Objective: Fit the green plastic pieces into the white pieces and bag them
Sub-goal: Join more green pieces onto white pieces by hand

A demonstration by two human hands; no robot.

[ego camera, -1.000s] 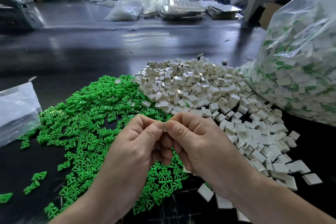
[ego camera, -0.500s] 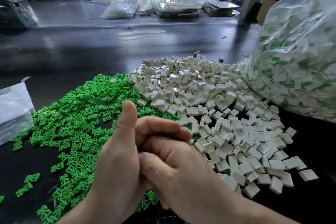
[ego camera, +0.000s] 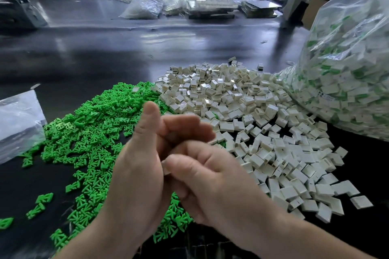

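Pressing both hands together over the spot where the two heaps meet, with the work itself out of sight.

Left hand (ego camera: 136,174) has its thumb up and its fingers (ego camera: 181,122) curled across, and the right hand (ego camera: 210,178) curls in against it. Whatever either holds is hidden, so I cannot tell if a part is clamped there. They're held close and central, likely to squeeze green into white within reach of both stocks. Loose green plastic pieces (ego camera: 94,132) spread left on the dark tabletop (ego camera: 126,59), white pieces (ego camera: 242,101) right, the heaps touching mid-table. A bulging clear bag (ego camera: 347,80) of fitted parts sits far right, just beyond the white heap. A flat plastic bag (ego camera: 19,124) lies at the left edge. The hands block the near piles.
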